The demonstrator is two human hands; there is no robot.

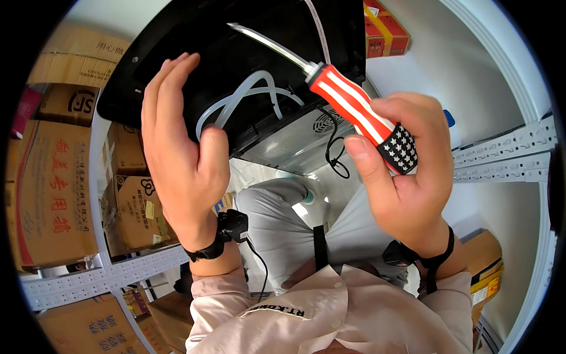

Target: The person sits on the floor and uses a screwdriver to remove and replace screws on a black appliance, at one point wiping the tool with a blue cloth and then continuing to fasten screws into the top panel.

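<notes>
My right hand (413, 177) grips a screwdriver (354, 106) by its thick handle, which has red and white stripes and a black end with white stars. The bare metal shaft points up and to the left, over a black panel of an appliance (212, 35). Held up at the left, my left hand (183, 135) has its fingers stretched out and its thumb apart, with nothing in it. A translucent hose (259, 75) loops out just beside that thumb; part of it is hidden behind the hand.
Below the black panel is a grey metal side (289, 141) with a round vent and a black cable (336, 159). Cardboard boxes (56, 194) fill metal shelving (141, 265) on the left. A red box (386, 29) sits at the far right, and another shelf rail (501, 159) runs along the right.
</notes>
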